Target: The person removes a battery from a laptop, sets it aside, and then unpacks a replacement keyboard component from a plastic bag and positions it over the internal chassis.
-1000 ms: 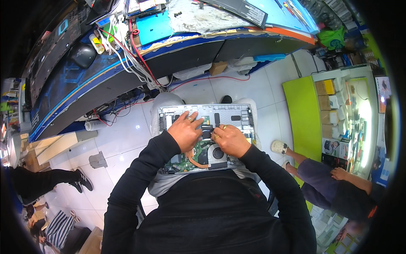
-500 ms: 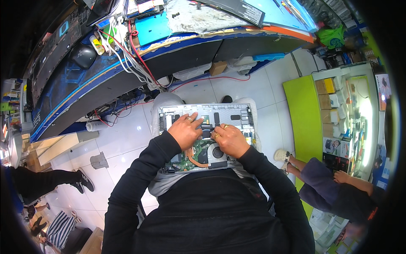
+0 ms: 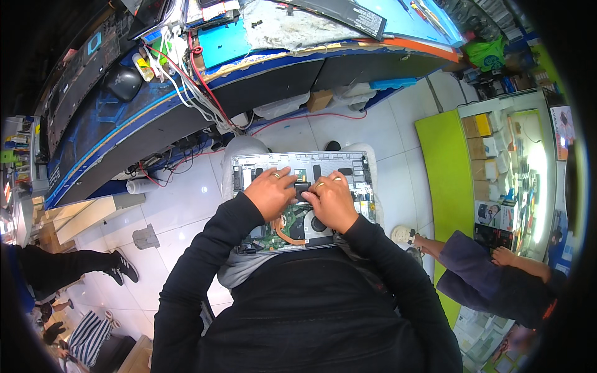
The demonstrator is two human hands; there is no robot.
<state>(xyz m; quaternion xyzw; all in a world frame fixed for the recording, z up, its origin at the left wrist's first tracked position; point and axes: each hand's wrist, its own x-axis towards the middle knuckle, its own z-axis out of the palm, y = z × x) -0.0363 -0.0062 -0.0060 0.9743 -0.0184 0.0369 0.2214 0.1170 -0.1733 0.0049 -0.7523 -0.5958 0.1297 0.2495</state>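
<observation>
An opened silver laptop chassis [image 3: 280,160] lies across my lap, showing a green circuit board [image 3: 269,237], a copper heat pipe [image 3: 289,239] and a round fan [image 3: 317,227], partly covered. My left hand [image 3: 270,193] rests on its upper middle, fingers apart and lying on the chassis, left of a small black part [image 3: 301,186]. My right hand [image 3: 331,202] is at that part's right side, index finger and thumb bent together on something hidden under them, other fingers reaching up onto the chassis.
A cluttered counter [image 3: 273,81] with cables, tools and parts curves across the front. A green cabinet [image 3: 444,168] stands right, beside another seated person [image 3: 479,280]. Another person's dark-trousered leg [image 3: 68,264] is at left; a striped cloth [image 3: 90,339] lies lower left.
My right hand has shifted slightly, its upper fingers now stretched farther up the chassis. My left hand stays in place. The person at right has shifted their foot.
</observation>
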